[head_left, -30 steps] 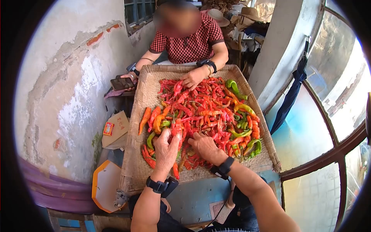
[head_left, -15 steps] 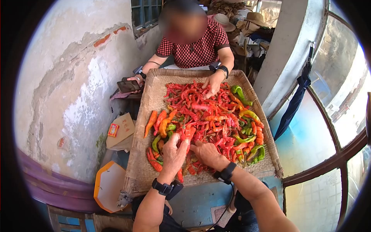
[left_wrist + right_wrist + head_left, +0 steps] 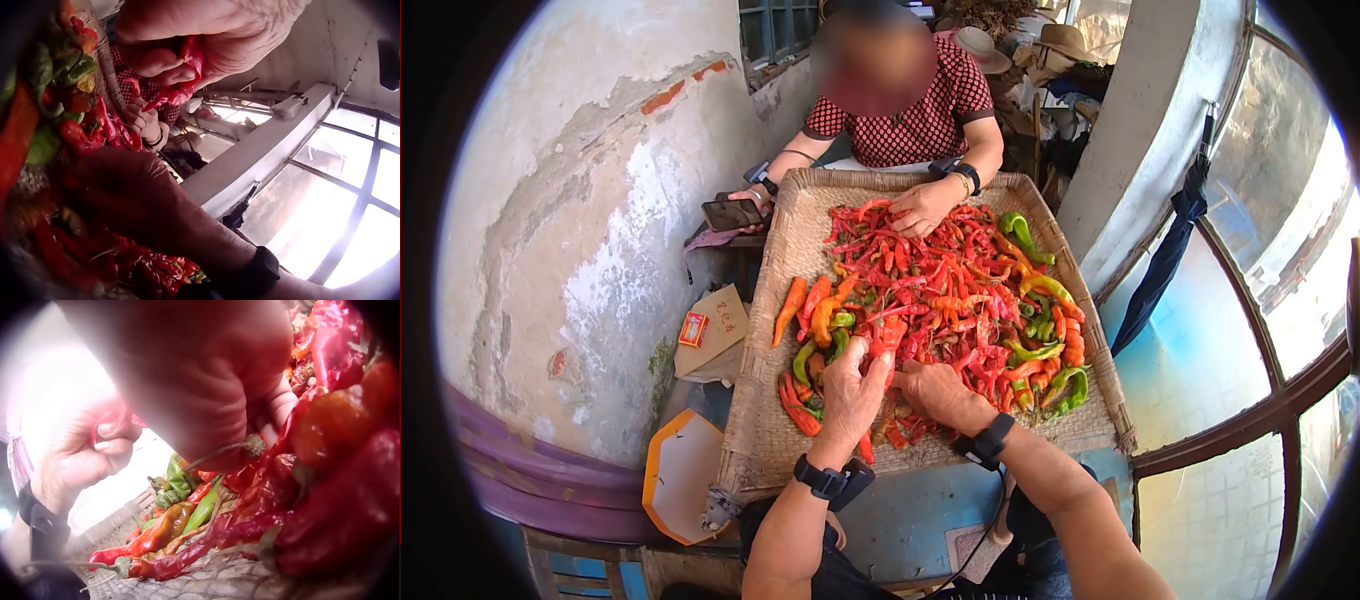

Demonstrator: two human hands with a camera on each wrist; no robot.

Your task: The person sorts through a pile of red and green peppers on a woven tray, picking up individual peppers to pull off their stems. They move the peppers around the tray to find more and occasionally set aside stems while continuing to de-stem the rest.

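My left hand [image 3: 850, 395] is raised over the near-left part of the woven tray [image 3: 745, 440], its fingers curled round red peppers [image 3: 887, 335]. In the left wrist view, a wrinkled red pepper [image 3: 187, 75] shows in that hand [image 3: 219, 37]. Close to its right, my right hand [image 3: 945, 397] reaches down into the pile of red peppers [image 3: 940, 290]. The right wrist view shows the right hand [image 3: 206, 381] among peppers, its fingertips partly hidden; whether it grips one cannot be told. Green and orange peppers [image 3: 825, 310] lie at the pile's left side.
Across the tray sits a person in a patterned shirt [image 3: 910, 130], one hand [image 3: 925, 207] on the peppers, the other holding a phone [image 3: 732, 214]. An orange-edged box [image 3: 685, 480] and a cardboard piece [image 3: 722, 325] are at left. A dark umbrella [image 3: 1165, 250] hangs at right.
The other person's hand has lifted and moved left over the peppers since half a second ago. The view has shifted since one second ago. My hands stay nearly in place.
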